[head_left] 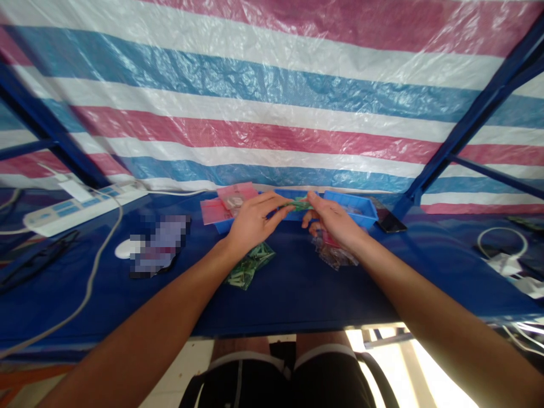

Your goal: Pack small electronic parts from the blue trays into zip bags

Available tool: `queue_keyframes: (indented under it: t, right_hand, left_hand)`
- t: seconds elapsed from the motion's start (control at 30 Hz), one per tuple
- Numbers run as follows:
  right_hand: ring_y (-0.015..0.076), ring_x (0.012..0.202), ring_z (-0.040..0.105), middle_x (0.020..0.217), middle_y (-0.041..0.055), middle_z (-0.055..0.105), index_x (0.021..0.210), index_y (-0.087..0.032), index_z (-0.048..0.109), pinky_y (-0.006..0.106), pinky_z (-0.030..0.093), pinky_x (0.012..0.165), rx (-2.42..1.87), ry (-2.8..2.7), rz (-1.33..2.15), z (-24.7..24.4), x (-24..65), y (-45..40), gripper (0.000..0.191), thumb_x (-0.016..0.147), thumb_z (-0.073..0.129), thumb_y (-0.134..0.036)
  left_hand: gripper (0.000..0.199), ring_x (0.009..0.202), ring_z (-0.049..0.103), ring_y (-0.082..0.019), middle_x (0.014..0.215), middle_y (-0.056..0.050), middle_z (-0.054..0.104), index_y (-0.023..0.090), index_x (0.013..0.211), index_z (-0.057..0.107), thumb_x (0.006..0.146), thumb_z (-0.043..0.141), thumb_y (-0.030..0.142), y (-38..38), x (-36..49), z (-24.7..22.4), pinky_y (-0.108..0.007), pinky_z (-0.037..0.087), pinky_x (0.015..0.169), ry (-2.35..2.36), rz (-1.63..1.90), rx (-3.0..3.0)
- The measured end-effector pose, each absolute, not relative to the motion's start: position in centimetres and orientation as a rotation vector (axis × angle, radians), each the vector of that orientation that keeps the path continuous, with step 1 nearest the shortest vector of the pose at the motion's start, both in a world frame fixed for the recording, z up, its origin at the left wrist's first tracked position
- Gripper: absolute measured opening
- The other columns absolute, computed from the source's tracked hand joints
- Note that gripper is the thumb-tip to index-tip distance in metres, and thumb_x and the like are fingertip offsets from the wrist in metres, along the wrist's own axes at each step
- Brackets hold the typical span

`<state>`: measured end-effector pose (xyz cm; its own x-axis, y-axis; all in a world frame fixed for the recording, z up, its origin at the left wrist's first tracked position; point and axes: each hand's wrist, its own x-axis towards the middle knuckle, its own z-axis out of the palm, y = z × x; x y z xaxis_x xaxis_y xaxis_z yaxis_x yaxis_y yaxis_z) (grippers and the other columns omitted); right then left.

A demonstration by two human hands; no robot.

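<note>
Two bare hands, the left hand [253, 222] and the right hand [334, 220], are closed in a narrow pinch on a green bundle [301, 205] above a blue plastic tray [349, 206]; it is judged light and soft, best taken by its ends.

Pretty basic setup: a pink, white and blue striped plastic tarp [272, 113] hangs as the back wall, held up by a blue metal frame [467, 119]. The desk [297, 306] has a shiny dark blue cover, with a power strip [80, 209] on it, and bright light hits the pale tile floor [178, 379] below.
</note>
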<state>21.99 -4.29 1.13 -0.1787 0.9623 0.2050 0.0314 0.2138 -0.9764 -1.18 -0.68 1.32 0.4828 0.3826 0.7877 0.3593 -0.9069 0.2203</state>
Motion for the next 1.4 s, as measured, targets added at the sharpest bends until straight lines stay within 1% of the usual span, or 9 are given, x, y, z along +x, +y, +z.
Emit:
queue_keyframes:
  t: [0.23,0.43,0.53,0.73,0.9,1.0,1.17,1.27,1.4]
  right_hand:
    - [0.0148,0.054,0.062,0.066,-0.0029,0.069,0.114,-0.023,0.074,0.026,0.047,0.048,-0.925,-1.456,1.091,1.1,21.9,-4.2,0.050,0.084,0.088,-0.060]
    - [0.0094,0.045,0.047,0.056,-0.0078,0.058,0.112,-0.023,0.074,0.023,0.032,0.043,-0.896,-1.270,1.264,0.9,22.4,-3.9,0.051,0.078,0.094,-0.056]
    - [0.0117,0.049,0.053,0.065,-0.0029,0.065,0.103,-0.023,0.076,0.025,0.036,0.045,-0.941,-1.305,1.328,0.8,22.3,-4.0,0.048,0.081,0.090,-0.063]
    - [0.0166,0.063,0.058,0.075,0.0026,0.067,0.085,-0.025,0.075,0.031,0.048,0.060,-0.993,-1.515,0.865,1.5,21.7,-4.9,0.055,0.100,0.060,-0.076]
    - [0.0201,0.082,0.066,0.093,0.0027,0.074,0.099,-0.026,0.078,0.033,0.055,0.076,-0.921,-1.529,0.775,1.2,21.5,-4.7,0.039,0.089,0.082,-0.063]
    - [0.0178,0.074,0.065,0.085,0.0000,0.074,0.107,-0.025,0.076,0.031,0.055,0.069,-0.902,-1.430,0.935,0.7,21.8,-4.1,0.044,0.082,0.089,-0.059]
    - [0.0130,0.061,0.062,0.078,-0.0046,0.072,0.127,-0.028,0.072,0.027,0.053,0.061,-0.913,-1.246,1.137,0.8,22.5,-3.8,0.061,0.076,0.095,-0.052]
    - [0.0121,0.060,0.061,0.081,-0.0014,0.074,0.114,-0.025,0.077,0.026,0.050,0.056,-0.925,-1.208,1.237,1.0,22.4,-4.0,0.053,0.074,0.096,-0.053]
    - [0.0155,0.064,0.061,0.082,0.0045,0.072,0.089,-0.022,0.076,0.028,0.049,0.054,-0.923,-1.258,1.292,1.2,22.0,-4.2,0.052,0.081,0.084,-0.073]
  left_hand:
    - [0.045,0.080,0.073,-0.016,0.107,-0.007,0.079,0.021,0.149,0.063,0.110,0.063,0.042,-1.4,-0.8,1.2,-0.030,0.063,0.081,0.818,1.340,2.560]
    - [0.043,0.134,0.064,-0.030,0.155,-0.018,0.058,0.022,0.138,0.070,0.099,0.078,0.041,-1.2,-0.7,1.4,-0.048,0.057,0.112,0.588,1.293,2.716]
    - [0.023,0.129,0.068,-0.026,0.141,-0.015,0.068,0.022,0.127,0.074,0.107,0.067,0.032,-0.8,-0.9,1.3,-0.045,0.057,0.111,0.592,1.313,2.725]
    - [0.024,0.096,0.072,-0.021,0.107,-0.010,0.076,0.017,0.111,0.074,0.110,0.062,0.038,-0.8,-1.0,1.6,-0.034,0.057,0.086,0.720,1.361,2.625]
    - [0.031,0.090,0.068,-0.020,0.098,-0.008,0.072,0.018,0.105,0.071,0.114,0.052,0.041,-1.3,-0.6,1.8,-0.035,0.055,0.086,0.721,1.244,2.587]
    - [0.031,0.101,0.070,-0.022,0.118,-0.011,0.072,0.019,0.125,0.069,0.113,0.055,0.043,-1.4,-0.3,1.5,-0.035,0.059,0.088,0.722,1.213,2.530]
    - [0.066,0.140,0.060,-0.032,0.159,-0.016,0.053,0.027,0.156,0.053,0.098,0.078,0.046,-1.5,-0.3,1.0,-0.042,0.064,0.100,0.681,1.212,2.570]
    - [0.035,0.132,0.066,-0.028,0.144,-0.013,0.065,0.025,0.141,0.067,0.107,0.066,0.034,-1.2,-0.5,1.0,-0.043,0.060,0.107,0.616,1.202,2.676]
    - [0.026,0.094,0.073,-0.020,0.109,-0.010,0.077,0.018,0.120,0.076,0.111,0.059,0.037,-1.0,-0.7,1.2,-0.034,0.060,0.089,0.717,1.286,2.643]
